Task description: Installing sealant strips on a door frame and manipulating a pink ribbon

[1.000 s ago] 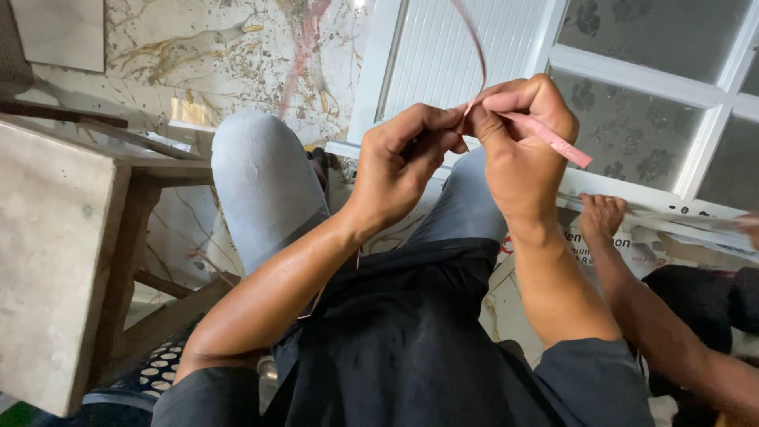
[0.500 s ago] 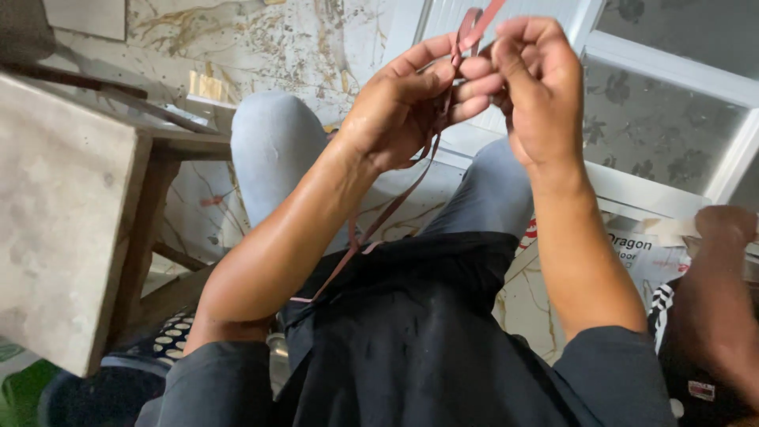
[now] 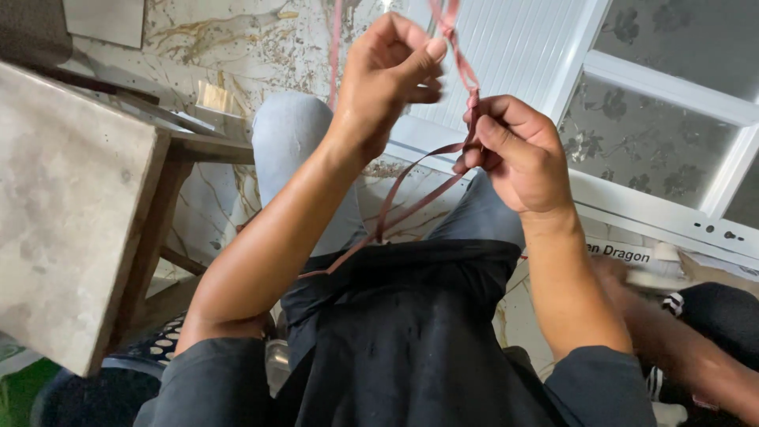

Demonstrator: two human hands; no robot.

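Both hands' grip closed on a pink ribbon [image 3: 466, 87] above marble floor [image 3: 237, 39], beside wooden table [image 3: 63, 213].

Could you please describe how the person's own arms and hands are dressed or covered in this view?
Both arms are bare from the short dark grey sleeves at the upper arms down to the fingers. The left hand and the right hand wear no gloves, and no rings, watch or bracelets show on the sides facing the camera. No markings show on the sleeves.
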